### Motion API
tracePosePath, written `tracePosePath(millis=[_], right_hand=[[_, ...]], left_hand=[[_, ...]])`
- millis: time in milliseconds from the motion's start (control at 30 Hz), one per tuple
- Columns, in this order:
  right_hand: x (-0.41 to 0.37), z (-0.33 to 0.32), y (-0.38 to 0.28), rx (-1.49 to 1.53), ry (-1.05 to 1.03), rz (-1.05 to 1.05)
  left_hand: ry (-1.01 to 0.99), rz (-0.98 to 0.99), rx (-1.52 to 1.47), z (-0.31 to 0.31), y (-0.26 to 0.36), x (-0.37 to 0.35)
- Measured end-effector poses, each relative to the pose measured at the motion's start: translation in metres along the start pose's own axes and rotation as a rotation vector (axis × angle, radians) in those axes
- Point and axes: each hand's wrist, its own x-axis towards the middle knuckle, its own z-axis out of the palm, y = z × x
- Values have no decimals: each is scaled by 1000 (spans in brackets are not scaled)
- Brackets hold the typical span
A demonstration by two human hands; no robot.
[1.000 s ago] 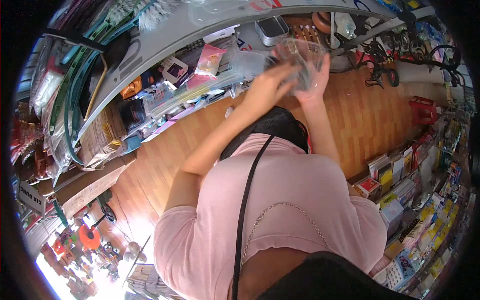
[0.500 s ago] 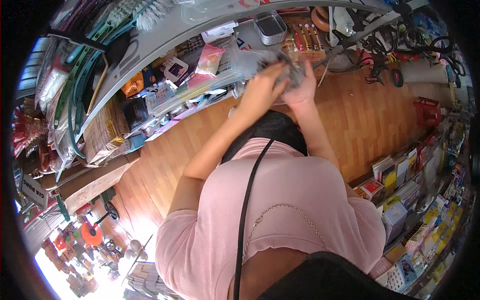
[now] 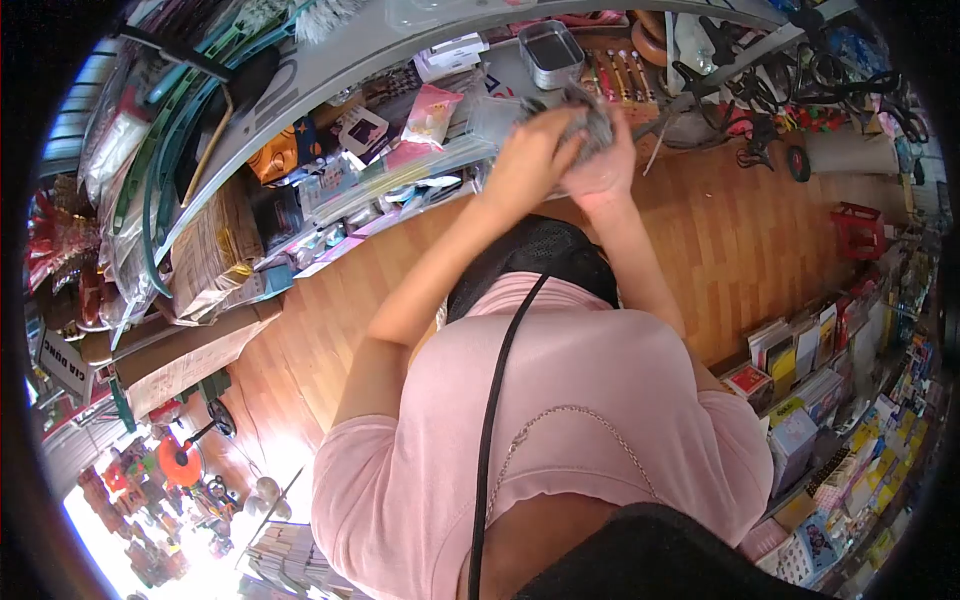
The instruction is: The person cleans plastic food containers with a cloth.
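Observation:
A grey crumpled cloth-like item (image 3: 594,128) is between my two hands in front of the shelf, blurred by motion. My left hand (image 3: 535,155) is wrapped on its near side, fingers bent over it. My right hand (image 3: 603,168) holds it from the right, palm turned up and thumb side raised. Just left of the hands lies a clear plastic box (image 3: 492,120) on the shelf. Behind them stands a stack of metal tins (image 3: 551,55). What lies under the fingers is hidden.
A shelf edge (image 3: 400,190) runs below packets and boxes, including a pink packet (image 3: 432,115). Black cables or straps (image 3: 760,110) hang at the right. A red plastic stool (image 3: 858,230) and book racks (image 3: 790,345) stand farther right on the wooden floor (image 3: 700,250).
The hands stay together around the grey item, with my left hand slightly shifted. The shelf items appear a little higher and to the right as the view moves slightly.

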Motion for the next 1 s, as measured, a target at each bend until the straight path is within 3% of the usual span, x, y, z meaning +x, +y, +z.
tracePosePath(millis=[67, 133, 200, 233, 267, 367, 400, 433, 467, 533, 567, 667, 700, 733, 800, 833, 867, 933, 1000], right_hand=[[0, 7, -13, -670, 165, -284], [0, 17, -7, -671, 157, -302], [-4, 19, 9, -635, -35, -88], [0, 16, 23, -497, 73, -210], [0, 16, 39, -569, 220, -250], [0, 18, 51, -692, 309, -209], [1, 0, 27, -323, 93, -107], [3, 2, 20, 48, -119, -3], [2, 4, 13, 50, -119, 5], [2, 39, 21, -877, 264, -426], [1, 37, 1, -912, 162, -332], [4, 42, 19, -768, 107, -142], [11, 23, 18, -377, -316, 109], [13, 22, 28, -374, -319, 121], [7, 24, 48, -450, 67, -182], [4, 29, 50, -547, 199, -199], [4, 28, 42, -546, 198, -189], [7, 30, 28, -453, -5, 21], [4, 25, 15, -461, -99, 49]], left_hand=[[-58, -3, -167, 4, 21, -22], [-15, 62, -173, 6, 29, -21], [27, 126, -182, 5, 29, -16], [73, 129, -153, 4, 18, -4], [121, 131, -121, 1, 8, 8], [40, -104, -17, -14, 7, 16], [-28, -217, 24, -16, 8, 16], [74, -59, -11, -12, 8, 7], [80, -61, -6, -8, 10, -4], [15, -23, -178, -4, 27, -25], [25, 12, -209, -1, 37, -32], [97, 123, -229, -3, 40, -22], [129, 153, -212, -2, 35, -14], [137, 151, -203, -4, 26, -2], [204, 193, -67, -11, 13, 15], [127, 52, -38, -22, 14, 17], [134, 48, -33, -22, 8, 17], [147, 1, 47, -21, -3, 15], [175, -31, 35, -16, 0, 3]])
